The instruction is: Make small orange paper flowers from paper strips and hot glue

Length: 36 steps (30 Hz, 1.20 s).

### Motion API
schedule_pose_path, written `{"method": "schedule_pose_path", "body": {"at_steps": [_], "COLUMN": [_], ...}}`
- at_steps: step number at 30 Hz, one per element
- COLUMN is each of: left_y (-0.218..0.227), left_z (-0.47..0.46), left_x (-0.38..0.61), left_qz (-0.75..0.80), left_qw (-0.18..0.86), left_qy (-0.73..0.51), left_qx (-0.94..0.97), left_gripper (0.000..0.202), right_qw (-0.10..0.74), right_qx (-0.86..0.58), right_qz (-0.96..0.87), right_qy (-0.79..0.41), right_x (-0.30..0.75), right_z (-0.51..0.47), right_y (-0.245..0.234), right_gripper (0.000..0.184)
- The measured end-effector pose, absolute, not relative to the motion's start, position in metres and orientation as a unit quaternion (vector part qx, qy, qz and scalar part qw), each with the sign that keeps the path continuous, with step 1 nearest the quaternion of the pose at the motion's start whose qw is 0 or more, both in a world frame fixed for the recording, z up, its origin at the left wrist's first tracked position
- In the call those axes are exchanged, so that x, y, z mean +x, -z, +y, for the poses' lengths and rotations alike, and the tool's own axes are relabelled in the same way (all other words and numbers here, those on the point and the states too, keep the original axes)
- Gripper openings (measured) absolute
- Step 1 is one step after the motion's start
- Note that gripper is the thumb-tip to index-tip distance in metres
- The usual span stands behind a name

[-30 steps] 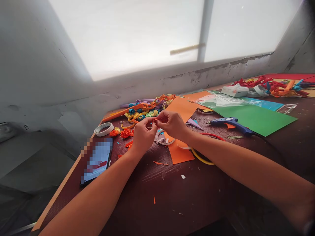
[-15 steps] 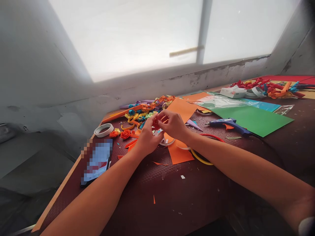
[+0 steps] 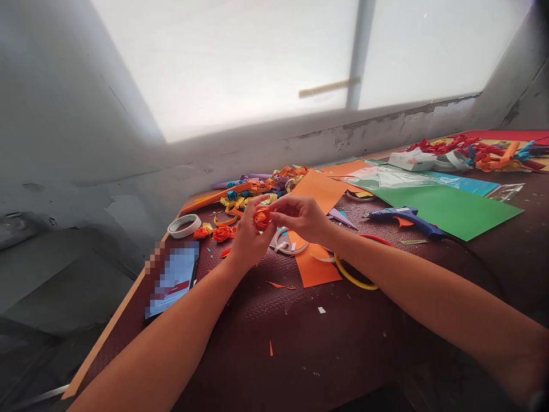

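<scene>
On the worktop (image 3: 300, 355), nearest the body, lie a thin orange scrap (image 3: 271, 348) and, a little beyond it, a white scrap (image 3: 321, 310). A phone (image 3: 175, 277) lies near the left edge, its screen blurred out. Farther in, both hands are raised over the middle: the fingers of the left hand (image 3: 251, 240) curl around an orange paper flower (image 3: 261, 218), while the right hand (image 3: 304, 218) pinches at the flower's right edge with thumb and fingertips. Beneath the right forearm is a yellow ring (image 3: 355, 280). Two more orange flowers (image 3: 221, 233) rest left of the hands, beside a white tape roll (image 3: 184, 233). To the right, a blue glue gun (image 3: 398, 215) lies just before a green sheet (image 3: 463, 214). Behind the hands spreads a pile of coloured paper strips (image 3: 257, 186), below a bright window (image 3: 257, 63).
</scene>
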<state>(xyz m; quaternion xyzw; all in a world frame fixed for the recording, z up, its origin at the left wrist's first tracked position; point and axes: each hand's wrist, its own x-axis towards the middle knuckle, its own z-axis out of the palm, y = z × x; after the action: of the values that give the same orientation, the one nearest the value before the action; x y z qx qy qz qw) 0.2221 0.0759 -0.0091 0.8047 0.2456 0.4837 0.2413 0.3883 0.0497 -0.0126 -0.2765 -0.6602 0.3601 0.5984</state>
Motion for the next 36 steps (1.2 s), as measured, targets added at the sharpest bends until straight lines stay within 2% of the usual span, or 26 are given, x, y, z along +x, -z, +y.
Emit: {"method": "schedule_pose_path", "body": {"at_steps": [3,8,16,20,26,32,36], "left_y": [0.0081,0.0099,0.0136,0.0128,0.0119,0.0114,0.0082], "left_z": [0.0745,0.0750,0.0756,0.0751,0.0754,0.0742,0.0742], "left_x": [0.2230,0.2253,0.2238,0.2247,0.2271,0.2288,0.2267], "left_qz": [0.242,0.242,0.255,0.262,0.263,0.291,0.358], "left_qw": [0.201,0.205,0.232,0.180,0.163,0.159,0.129], "left_qy": [-0.462,-0.427,-0.397,-0.405,-0.404,-0.399,-0.391], "left_qx": [0.829,0.847,0.850,0.857,0.861,0.855,0.838], "left_gripper": [0.038,0.044,0.062,0.057,0.050,0.049,0.035], "right_qw": [0.579,0.558,0.554,0.529,0.513,0.510,0.533], "right_qx": [-0.306,-0.343,-0.360,-0.369,-0.375,-0.402,-0.458], "right_qz": [-0.666,-0.674,-0.651,-0.653,-0.660,-0.674,-0.657], "right_qy": [-0.356,-0.342,-0.373,-0.396,-0.401,-0.352,-0.271], "right_x": [0.3888,0.3885,0.3919,0.3928,0.3897,0.3897,0.3921], "right_z": [0.0525,0.0542,0.0557,0.0579,0.0563,0.0568,0.0518], "right_y": [0.0150,0.0190,0.0177,0.0193,0.0203,0.0206,0.0155], "right_gripper": [0.023,0.013,0.021,0.020,0.017,0.015,0.018]}}
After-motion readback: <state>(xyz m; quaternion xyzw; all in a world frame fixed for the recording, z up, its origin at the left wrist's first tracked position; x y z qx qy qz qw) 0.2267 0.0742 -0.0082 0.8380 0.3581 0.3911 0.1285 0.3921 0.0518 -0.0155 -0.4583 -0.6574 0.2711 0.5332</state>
